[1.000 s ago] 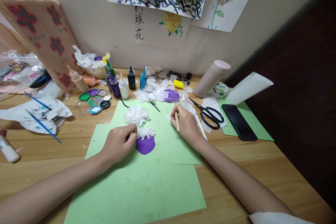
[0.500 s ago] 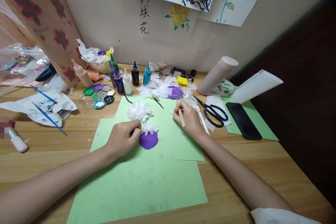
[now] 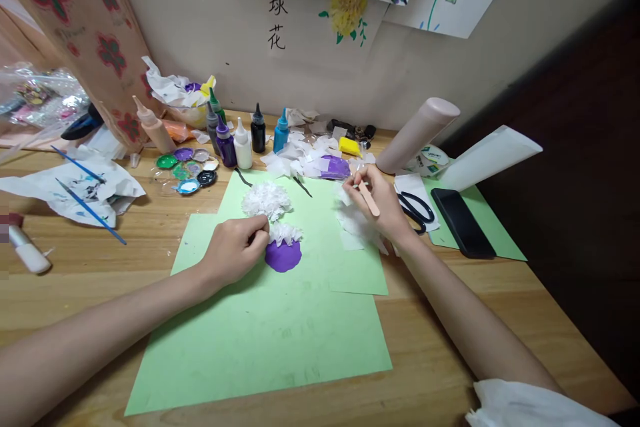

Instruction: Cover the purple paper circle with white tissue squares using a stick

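Wooden craft stick (image 3: 370,201) pinched in fingers, right hand (image 3: 389,205) has shifted right, tissue squares (image 3: 354,221) within reach. Left hand (image 3: 234,250): fingers curled together.

So the bare left arm (image 3: 125,317) stretched in from the lower left, and its left hand (image 3: 236,247) was curled into a loose fist, thumb alongside the index finger. Bare right forearm (image 3: 447,280) slanted in opposite, right hand (image 3: 383,203) pretty much pinched, fingers bent.
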Demonstrator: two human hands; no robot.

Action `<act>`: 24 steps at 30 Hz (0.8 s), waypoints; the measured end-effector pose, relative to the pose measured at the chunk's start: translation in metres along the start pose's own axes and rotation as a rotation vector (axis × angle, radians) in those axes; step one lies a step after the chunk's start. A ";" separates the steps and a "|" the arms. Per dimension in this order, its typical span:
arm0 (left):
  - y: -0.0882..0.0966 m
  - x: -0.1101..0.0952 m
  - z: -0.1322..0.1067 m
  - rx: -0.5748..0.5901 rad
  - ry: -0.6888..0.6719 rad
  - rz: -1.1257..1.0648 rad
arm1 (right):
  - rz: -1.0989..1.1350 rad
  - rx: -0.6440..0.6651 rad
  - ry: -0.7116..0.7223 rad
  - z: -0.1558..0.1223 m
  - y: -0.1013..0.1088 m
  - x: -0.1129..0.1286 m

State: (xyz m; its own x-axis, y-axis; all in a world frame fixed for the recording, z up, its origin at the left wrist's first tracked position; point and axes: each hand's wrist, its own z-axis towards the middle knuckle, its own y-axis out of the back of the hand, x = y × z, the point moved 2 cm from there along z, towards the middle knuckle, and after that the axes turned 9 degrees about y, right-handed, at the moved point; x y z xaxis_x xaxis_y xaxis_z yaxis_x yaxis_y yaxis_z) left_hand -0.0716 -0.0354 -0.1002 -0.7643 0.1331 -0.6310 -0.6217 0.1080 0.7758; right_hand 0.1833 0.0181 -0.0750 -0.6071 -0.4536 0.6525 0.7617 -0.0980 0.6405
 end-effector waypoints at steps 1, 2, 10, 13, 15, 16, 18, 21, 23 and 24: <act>0.000 0.000 0.000 -0.006 -0.002 0.000 | 0.009 -0.003 0.010 0.000 0.001 0.000; 0.000 -0.001 0.000 -0.011 -0.003 0.001 | 0.018 0.006 0.024 0.000 0.001 0.000; 0.002 -0.003 -0.001 -0.055 -0.012 0.023 | -0.106 0.179 0.034 -0.006 0.002 0.006; 0.002 -0.003 -0.002 -0.061 -0.020 0.030 | -0.069 0.227 0.007 -0.004 0.010 0.013; 0.002 -0.003 -0.002 -0.058 -0.026 0.034 | -0.072 0.355 0.025 -0.005 0.012 0.022; 0.001 -0.003 -0.002 -0.057 -0.027 0.036 | -0.106 0.424 0.042 -0.006 0.012 0.026; 0.001 -0.004 -0.002 -0.055 -0.030 0.041 | -0.217 0.525 0.094 -0.009 0.010 0.032; 0.001 -0.005 -0.001 -0.054 -0.037 0.043 | -0.408 0.556 0.173 -0.015 0.003 0.032; 0.002 -0.005 -0.002 -0.050 -0.044 0.048 | -0.501 0.543 0.206 -0.018 -0.004 0.028; 0.002 -0.005 -0.002 -0.050 -0.046 0.052 | -0.534 0.530 0.215 -0.018 -0.006 0.025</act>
State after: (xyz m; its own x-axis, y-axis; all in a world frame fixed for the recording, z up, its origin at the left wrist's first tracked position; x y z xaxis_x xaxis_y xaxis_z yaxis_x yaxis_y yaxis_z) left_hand -0.0690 -0.0375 -0.0952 -0.7875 0.1827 -0.5886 -0.5903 0.0507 0.8056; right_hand 0.1673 -0.0090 -0.0699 -0.7626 -0.6308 0.1431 0.1355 0.0604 0.9889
